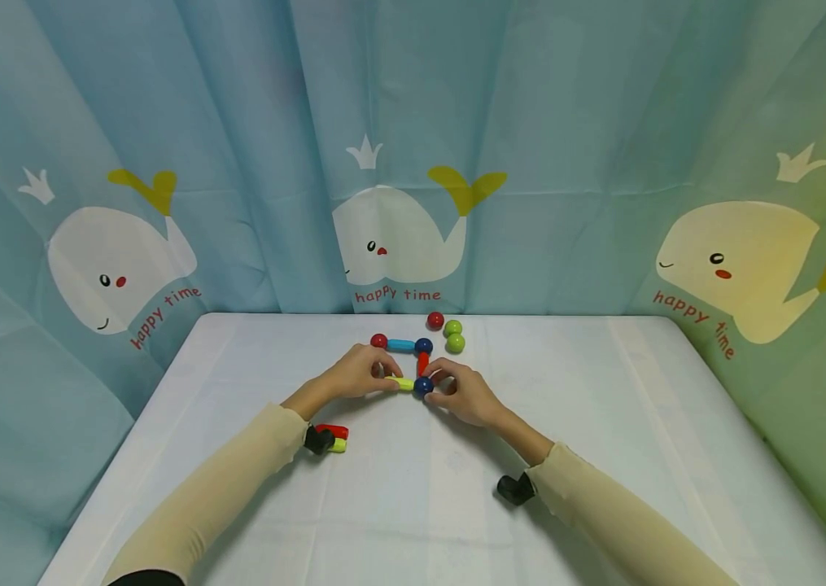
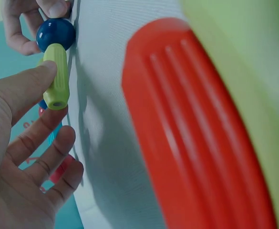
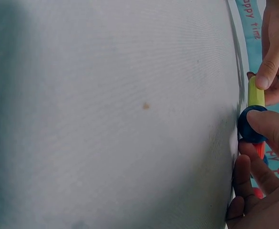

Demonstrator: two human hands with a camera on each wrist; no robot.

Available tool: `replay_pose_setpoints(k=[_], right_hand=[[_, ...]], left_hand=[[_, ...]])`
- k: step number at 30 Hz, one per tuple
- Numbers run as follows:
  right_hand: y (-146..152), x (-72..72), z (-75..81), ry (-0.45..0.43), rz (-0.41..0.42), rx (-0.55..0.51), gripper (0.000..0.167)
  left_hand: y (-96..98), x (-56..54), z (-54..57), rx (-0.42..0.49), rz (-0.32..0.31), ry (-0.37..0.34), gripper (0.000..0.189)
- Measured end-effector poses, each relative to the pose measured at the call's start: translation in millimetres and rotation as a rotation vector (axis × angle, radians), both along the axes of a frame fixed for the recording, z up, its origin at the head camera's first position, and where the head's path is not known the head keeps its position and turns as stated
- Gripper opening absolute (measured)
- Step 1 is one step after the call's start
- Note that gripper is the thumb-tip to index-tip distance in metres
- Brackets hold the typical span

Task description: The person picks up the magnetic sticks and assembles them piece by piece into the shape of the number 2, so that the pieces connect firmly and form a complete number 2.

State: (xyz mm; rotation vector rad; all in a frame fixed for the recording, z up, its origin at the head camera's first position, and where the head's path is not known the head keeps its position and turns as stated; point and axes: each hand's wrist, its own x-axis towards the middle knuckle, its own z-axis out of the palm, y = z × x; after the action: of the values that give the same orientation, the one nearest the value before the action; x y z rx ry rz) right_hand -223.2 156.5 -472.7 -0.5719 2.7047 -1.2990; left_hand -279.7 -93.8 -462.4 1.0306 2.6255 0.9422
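The head camera looks forward and down from well back, the table [image 1: 603, 399] across the lower frame, the curtain [image 1: 574, 122] above. Both wrist cameras look close along the table, turned sideways, sharing the blue ball [image 2: 56, 35] and yellow-green rod [image 2: 58, 81]: upper left in the left view, right side in the right.

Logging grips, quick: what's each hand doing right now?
Left hand: closed, pinching the yellow-green ridged rod.
Right hand: closed, holding the dark blue ball at that rod's end.
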Motion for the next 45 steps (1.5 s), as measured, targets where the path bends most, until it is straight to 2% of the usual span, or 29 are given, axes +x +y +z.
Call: replay_pose_setpoints(k=[32,40,45], right_hand=[[-1.9,2.0,1.0,-0.008,-0.017,0.014,0.031],[0.0,2.4,1.0,0.004,0.0,-0.001,0.031],[1.0,2.1,0.2,0.002,0.005,-0.009,0.031]], left_hand=[[-0.3,2.8,3.0,-0.035,0.03,-0.048,0.015],[-0.4,2.9,5.9,-0.034,0.022,-0.04,0.017],[-2.0,-1.0,10.0,-0.02,0.012,-0.019,0.021]])
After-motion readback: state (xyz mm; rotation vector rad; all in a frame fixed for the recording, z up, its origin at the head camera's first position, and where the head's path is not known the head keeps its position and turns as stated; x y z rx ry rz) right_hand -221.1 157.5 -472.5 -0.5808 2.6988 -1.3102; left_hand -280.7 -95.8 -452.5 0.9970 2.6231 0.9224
